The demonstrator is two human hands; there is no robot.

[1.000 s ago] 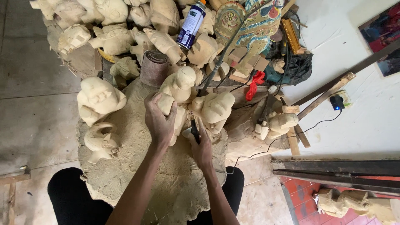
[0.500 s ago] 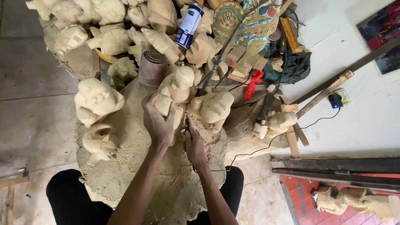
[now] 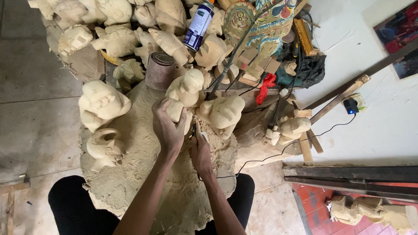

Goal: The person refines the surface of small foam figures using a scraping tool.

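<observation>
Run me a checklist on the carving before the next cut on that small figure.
1. Left hand grips the small wooden figure: ok, fingers wrapped around it.
2. Right hand holds the carving tool against the figure: ok, though the tip is hidden.
3. Left fingers out of the blade's path: cannot tell, both hands sit close together.
4. Work is supported: ok, it rests on the sawdust-covered mound over the lap.
5. Neighbouring carvings clear of the hands: not ok, the round-headed figure and another crowd right beside them.
6. Spray can out of reach of the stroke: ok, it lies far up the pile.
</observation>
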